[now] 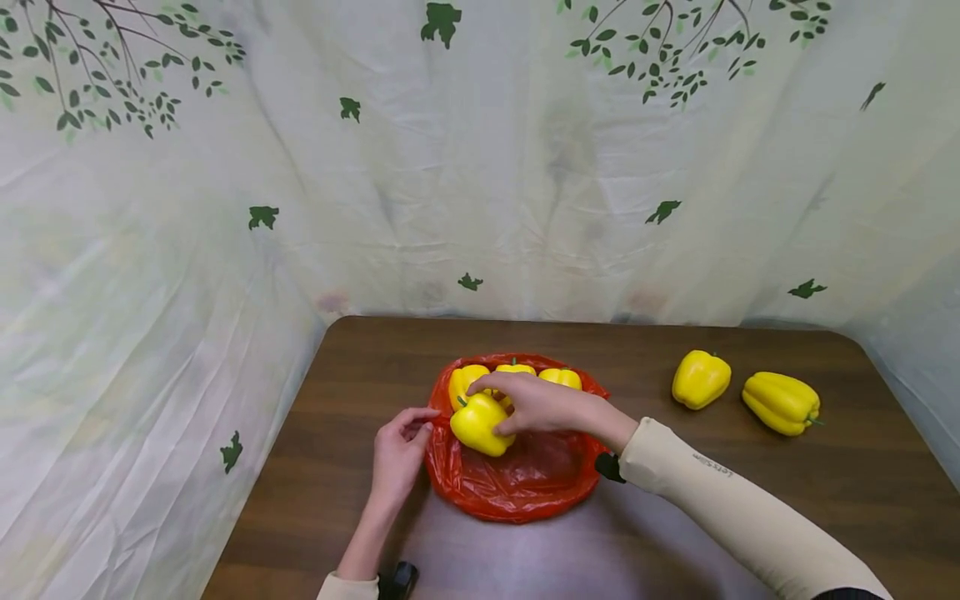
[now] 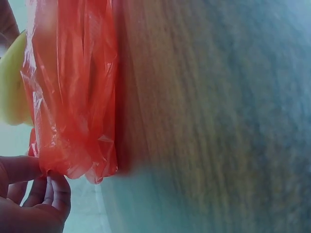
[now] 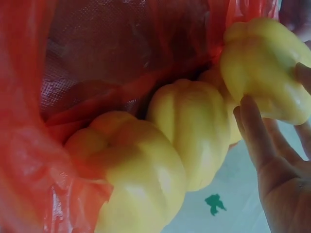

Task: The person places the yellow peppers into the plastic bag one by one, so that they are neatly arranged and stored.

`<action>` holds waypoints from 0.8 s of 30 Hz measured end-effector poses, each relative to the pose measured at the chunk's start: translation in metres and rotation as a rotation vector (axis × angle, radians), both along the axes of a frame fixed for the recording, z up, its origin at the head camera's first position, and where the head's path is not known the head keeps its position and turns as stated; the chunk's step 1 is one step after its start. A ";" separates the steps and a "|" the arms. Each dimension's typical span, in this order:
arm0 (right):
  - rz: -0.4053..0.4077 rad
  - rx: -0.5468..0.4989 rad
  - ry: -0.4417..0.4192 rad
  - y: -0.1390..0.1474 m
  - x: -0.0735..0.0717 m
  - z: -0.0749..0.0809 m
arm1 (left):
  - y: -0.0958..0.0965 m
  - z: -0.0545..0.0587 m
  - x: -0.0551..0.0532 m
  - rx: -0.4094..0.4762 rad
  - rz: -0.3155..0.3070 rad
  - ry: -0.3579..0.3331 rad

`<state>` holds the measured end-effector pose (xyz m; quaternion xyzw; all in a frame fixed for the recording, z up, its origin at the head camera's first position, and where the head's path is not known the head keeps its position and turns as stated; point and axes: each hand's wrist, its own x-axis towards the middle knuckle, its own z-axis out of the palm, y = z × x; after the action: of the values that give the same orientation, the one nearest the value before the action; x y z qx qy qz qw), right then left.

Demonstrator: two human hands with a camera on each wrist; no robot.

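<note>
Head view: a pale cloth backdrop (image 1: 480,183) fills the upper half of the frame and its left side, printed with leafy branches in the upper left and upper right. Below it, a dark brown wooden table (image 1: 345,375) takes up the lower middle and right. A cream sleeve (image 1: 735,500) runs from the lower right corner towards the centre, with small dark lettering near its cuff. Just below the centre, a red plastic bag (image 1: 517,500) sits on the table, its mouth spread wide and facing up. Over the bag's mouth, the right hand (image 1: 532,403) grasps a yellow pepper (image 1: 480,427) between thumb and fingers, at the left part of the opening. The left hand (image 1: 401,454), left of the bag, pinches its rim; the left wrist view shows thumb and fingers closed on the red film at the lower left. Three more peppers (image 1: 467,385) lie in a row along the far side of the bag, partly hidden by the right hand. Two loose peppers (image 1: 782,403) lie near each other on the table at the right of the frame, well apart from the bag. Smallest are the scattered dark green leaf prints (image 1: 441,23) on the cloth
</note>
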<state>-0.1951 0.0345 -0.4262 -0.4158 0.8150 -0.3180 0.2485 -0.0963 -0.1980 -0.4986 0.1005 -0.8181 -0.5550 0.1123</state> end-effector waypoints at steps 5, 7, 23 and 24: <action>0.051 -0.016 0.046 -0.009 0.001 -0.002 | -0.002 -0.002 -0.001 0.006 0.016 0.051; 0.061 -0.020 0.057 -0.011 0.003 -0.005 | -0.002 -0.003 -0.001 0.007 0.024 0.052; 0.005 -0.027 0.192 -0.015 0.017 -0.031 | -0.001 -0.003 0.002 -0.020 0.033 0.026; 0.001 -0.028 0.206 -0.015 0.018 -0.031 | -0.001 -0.003 0.002 -0.019 0.035 0.021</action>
<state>-0.1773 0.0198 -0.4571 -0.4501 0.8315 -0.2846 0.1577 -0.0944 -0.1991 -0.5018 0.1080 -0.8201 -0.5463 0.1319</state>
